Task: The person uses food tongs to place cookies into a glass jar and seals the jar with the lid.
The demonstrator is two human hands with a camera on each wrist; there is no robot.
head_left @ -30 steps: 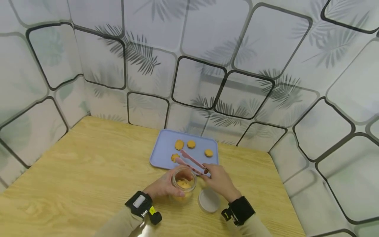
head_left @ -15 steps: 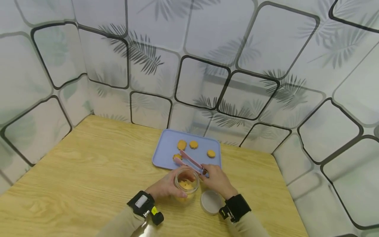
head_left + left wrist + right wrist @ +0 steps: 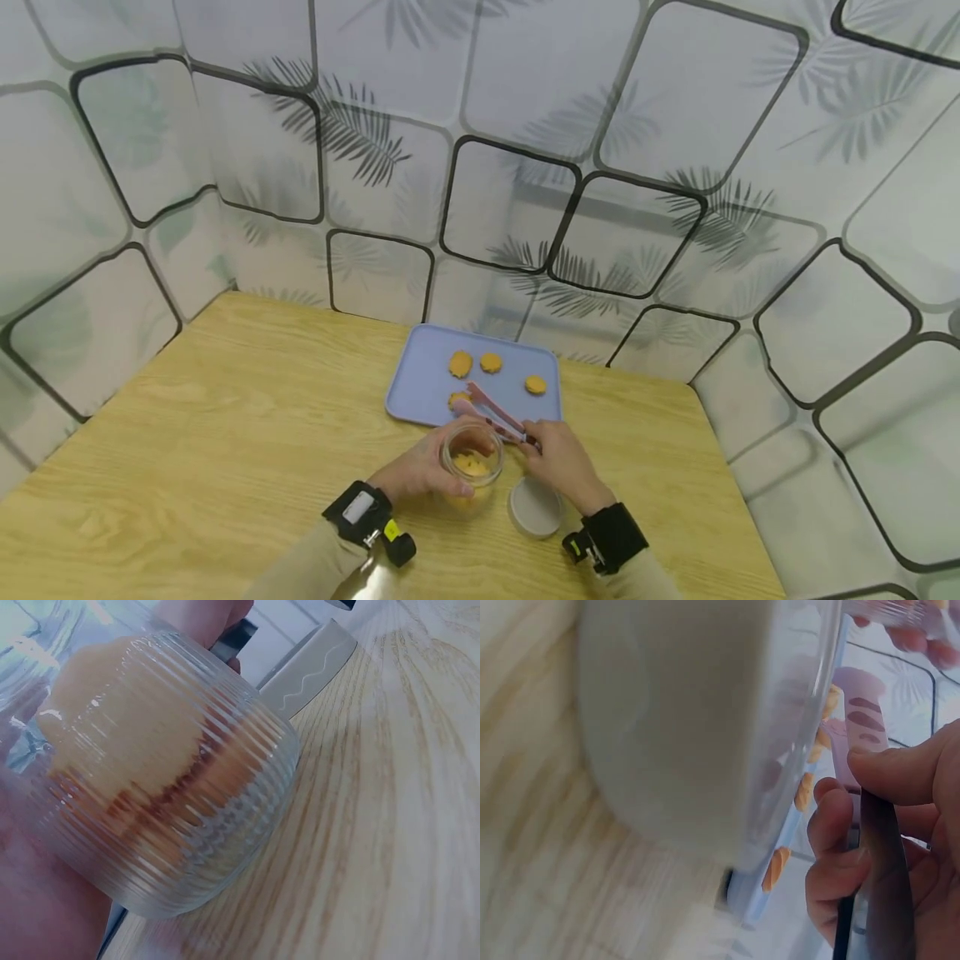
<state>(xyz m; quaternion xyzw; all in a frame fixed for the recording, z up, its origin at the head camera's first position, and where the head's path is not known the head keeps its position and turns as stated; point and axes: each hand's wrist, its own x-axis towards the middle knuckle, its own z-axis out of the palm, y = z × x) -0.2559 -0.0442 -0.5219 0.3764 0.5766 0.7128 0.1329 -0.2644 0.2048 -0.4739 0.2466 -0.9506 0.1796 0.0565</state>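
My left hand [image 3: 412,471] grips a ribbed glass jar [image 3: 180,772] with round orange-edged cookies [image 3: 472,464] inside; its mouth is uncovered. Pink tongs [image 3: 504,417] are in my right hand [image 3: 564,458], the thumb pressing on one dark arm in the right wrist view. The tong tips reach over the blue tray [image 3: 408,392] at a cookie [image 3: 457,397] on its near left part. That cookie is partly covered by the tips; whether they pinch it I cannot tell. Farther back on the tray lie an oval cookie [image 3: 461,363] and two round ones [image 3: 491,362].
A pale round lid [image 3: 536,507] lies on the wooden table [image 3: 225,450], right of the jar and below my right hand. Patterned curtain [image 3: 390,167] stands behind the table and along its sides.
The tongs have moved slightly right, and the cookie at their tips has shifted right on the tray with them. The left hand and jar stay nearly in place. The head view has shifted a little.
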